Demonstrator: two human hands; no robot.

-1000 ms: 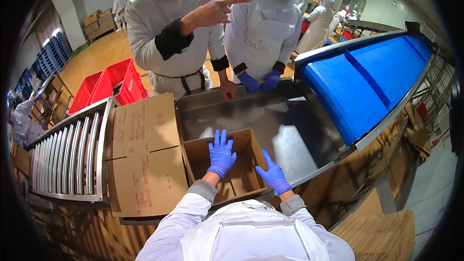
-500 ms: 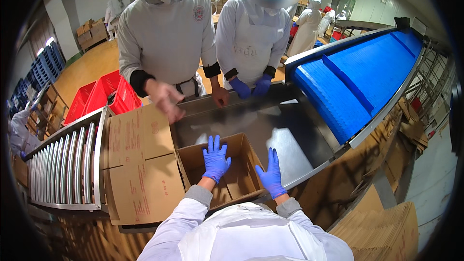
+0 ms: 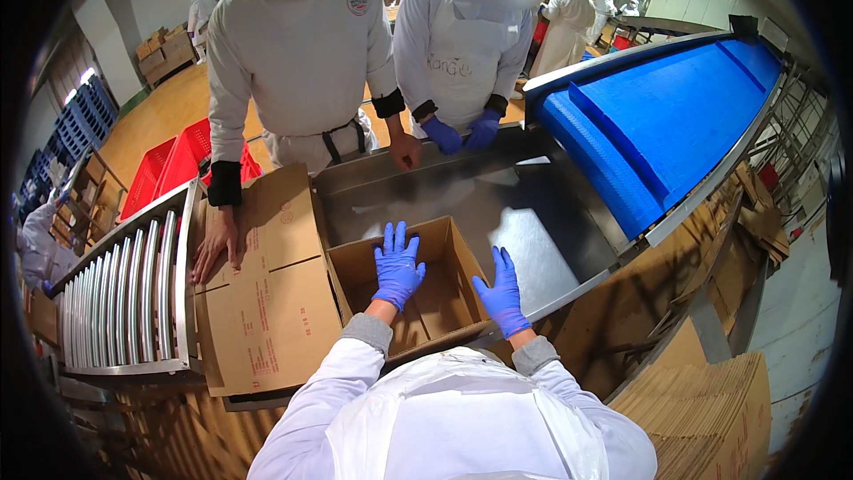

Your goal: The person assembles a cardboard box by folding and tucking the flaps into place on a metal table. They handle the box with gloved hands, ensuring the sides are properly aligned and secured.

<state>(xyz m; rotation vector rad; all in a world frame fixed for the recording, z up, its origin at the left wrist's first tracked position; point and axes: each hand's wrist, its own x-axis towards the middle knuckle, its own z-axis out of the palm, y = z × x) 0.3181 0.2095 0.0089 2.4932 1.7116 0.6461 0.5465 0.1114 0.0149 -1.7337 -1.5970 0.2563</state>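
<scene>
An open-topped cardboard box [image 3: 444, 298] stands before me on the steel table [image 3: 373, 206]. My left hand [image 3: 399, 268], in a blue-purple glove, reaches over the box's opening with its fingers spread. In a matching glove, my right hand [image 3: 504, 295] is beside the box's right wall, fingers stretched upward and thumb apart; whether it touches the wall I cannot tell. Neither hand grips anything. Left of the box lies flat printed cardboard [image 3: 289, 320], with a co-worker's bare hand [image 3: 216, 244] on it.
A roller conveyor [image 3: 120, 289] adjoins the cardboard on the left; red crates [image 3: 169, 160] stand behind it. At right is a blue belt conveyor [image 3: 662, 124], with stacked flat cardboard [image 3: 711, 418] below. Across the table, a second person's gloved hands [image 3: 462, 132] are at the edge.
The co-worker's bare hand has moved from above the table, near the box, leftward and down onto the flat cardboard. My hands stay almost in place. The view has shifted slightly.
</scene>
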